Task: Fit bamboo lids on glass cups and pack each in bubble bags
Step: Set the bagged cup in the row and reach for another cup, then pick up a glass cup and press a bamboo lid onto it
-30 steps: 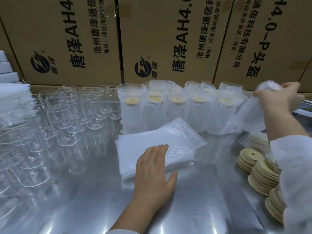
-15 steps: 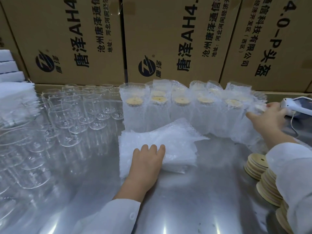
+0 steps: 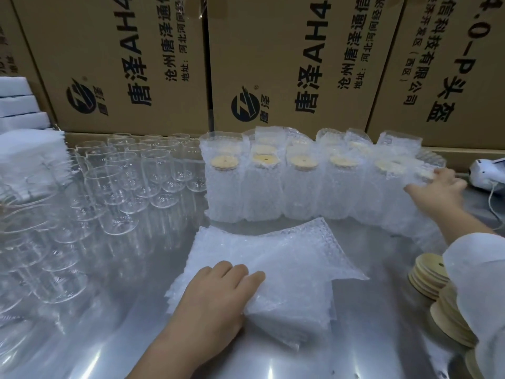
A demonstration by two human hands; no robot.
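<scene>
Hands, two, bare, white-sleeved. Left hand (image 3: 216,299) lies on the flat stack of clear bubble-wrap bags (image 3: 273,258) at mid-table, fingers bent over its near edge and seemingly pinching the top bag (whether the thumb has one bag or several cannot be told). Right hand (image 3: 437,187) reaches to the right end of the row of bagged, lidded cups (image 3: 300,187), fingers curled round the last bagged cup (image 3: 426,165), which stands touching its neighbour.

Step in hand, as judged: park the finished cup, draw a fresh bag. Set the cup upright and tight to the row before letting go. Part the layers with the thumb and peel a single bag, so the stack does not drag along.

Stock: bare clear glass cups (image 3: 123,181), crowded at left. Round pale bamboo lids with centre holes (image 3: 429,272), in leaning stacks at right, beside the sleeve.

Surface: shiny metal table (image 3: 123,337), strongly reflective.

Room: brown printed cardboard cartons (image 3: 287,64) walled along the back. White foam blocks (image 3: 16,102) sit far left, and a white corded device (image 3: 486,173) far right.
</scene>
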